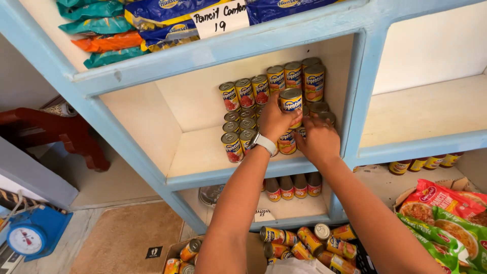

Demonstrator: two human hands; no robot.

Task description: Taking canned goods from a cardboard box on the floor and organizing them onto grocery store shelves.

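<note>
My left hand [275,121], with a white watch on the wrist, grips a small tin can [291,100] with a blue, yellow and red label, held up in front of the stacked cans [264,89] on the cream shelf [203,152]. My right hand [318,141] reaches in just to the right, fingers curled among the lower cans at the shelf's right end; whether it holds one is hidden. More cans [238,137] stand in rows at the left of the stack.
Light blue shelf frame [355,101] borders the compartment. Snack packets [109,40] lie on the shelf above. Cans stand on the lower shelf [291,186] and lie loose in a box [304,241] below. Noodle packets [446,213] at right, a blue scale [30,236] at left.
</note>
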